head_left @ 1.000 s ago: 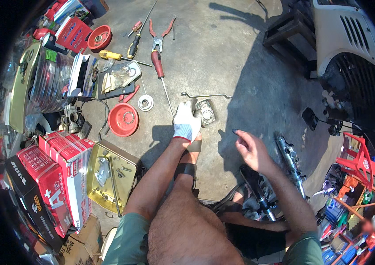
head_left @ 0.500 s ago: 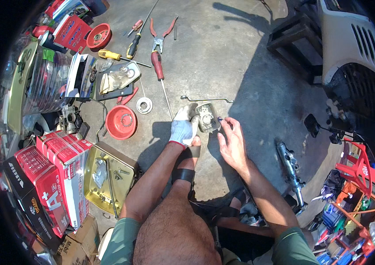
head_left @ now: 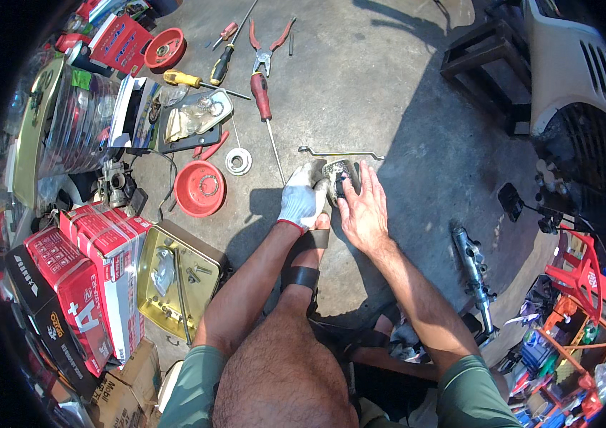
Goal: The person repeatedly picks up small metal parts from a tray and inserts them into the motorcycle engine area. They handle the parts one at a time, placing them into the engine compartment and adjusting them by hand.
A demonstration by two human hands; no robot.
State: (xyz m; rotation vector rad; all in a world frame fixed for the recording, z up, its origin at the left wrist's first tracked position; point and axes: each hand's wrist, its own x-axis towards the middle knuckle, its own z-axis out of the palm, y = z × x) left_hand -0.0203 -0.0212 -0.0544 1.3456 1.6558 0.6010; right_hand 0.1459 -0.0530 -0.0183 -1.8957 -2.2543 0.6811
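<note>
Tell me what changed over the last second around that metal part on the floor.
The bare right hand swung in from the person's right side and now rests its fingers on the small metal part. The gloved left hand stayed on that part throughout, at its left side. The bent metal rod, the red-handled screwdriver and the red dish lie where they were.

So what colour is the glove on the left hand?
White with a red cuff; the glove shows in the head view.
</note>
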